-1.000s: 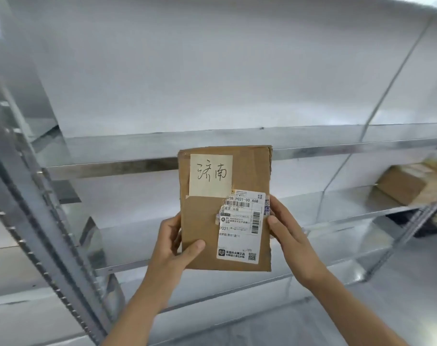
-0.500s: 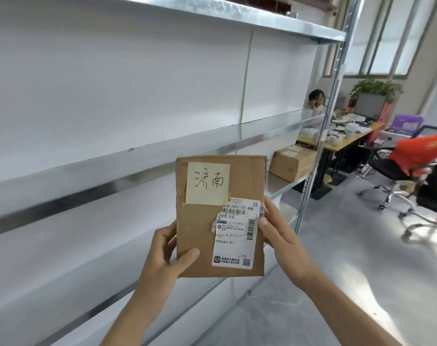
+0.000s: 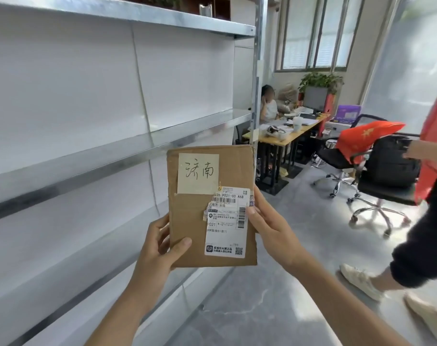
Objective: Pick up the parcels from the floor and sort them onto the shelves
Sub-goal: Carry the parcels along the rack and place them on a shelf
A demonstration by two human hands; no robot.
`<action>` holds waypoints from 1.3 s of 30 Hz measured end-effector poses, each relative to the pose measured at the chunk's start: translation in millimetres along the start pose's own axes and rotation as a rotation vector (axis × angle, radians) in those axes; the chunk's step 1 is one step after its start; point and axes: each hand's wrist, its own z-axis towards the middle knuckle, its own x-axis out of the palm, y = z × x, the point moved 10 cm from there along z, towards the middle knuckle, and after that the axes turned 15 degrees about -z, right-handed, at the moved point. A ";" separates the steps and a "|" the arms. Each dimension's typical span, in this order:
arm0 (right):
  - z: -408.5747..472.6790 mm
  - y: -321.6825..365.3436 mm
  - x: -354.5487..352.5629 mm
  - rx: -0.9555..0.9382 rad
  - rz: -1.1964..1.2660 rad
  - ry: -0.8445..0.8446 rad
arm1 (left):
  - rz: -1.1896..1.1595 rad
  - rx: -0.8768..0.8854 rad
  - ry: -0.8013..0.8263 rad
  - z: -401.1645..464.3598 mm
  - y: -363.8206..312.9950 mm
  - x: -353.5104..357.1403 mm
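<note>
A flat brown cardboard parcel (image 3: 187,221) is held upright in front of me, facing the camera. It carries a pale handwritten note at the top and a white shipping label at the lower right. My left hand (image 3: 162,248) grips its lower left edge, thumb across the front. My right hand (image 3: 267,221) holds the right edge, thumb on the label. Metal shelves (image 3: 112,156) with white back panels run along my left; the boards in view are bare.
A person in an orange top and dark trousers (image 3: 429,221) walks close by on the right. Office chairs (image 3: 377,181) stand on the grey floor beyond. Farther back, a seated person (image 3: 268,106) is at a cluttered desk (image 3: 287,133) under windows.
My view has swung right along the shelving toward the office area. The parcel stays held in both hands in the same pose. The box on the lower shelf is out of sight; a walking person has appeared.
</note>
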 end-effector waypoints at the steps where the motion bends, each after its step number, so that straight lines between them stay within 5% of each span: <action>1: 1.8 -7.0 -14.4 0.006 -0.005 -0.003 | -0.010 -0.009 0.003 5.7 6.7 14.3; 17: 77.8 -89.6 -155.9 0.038 -0.117 -0.217 | -0.065 -0.096 0.134 137.3 83.7 141.0; 39: 380.3 -190.5 -267.1 0.075 -0.049 -0.424 | -0.045 -0.049 0.190 456.8 104.2 213.1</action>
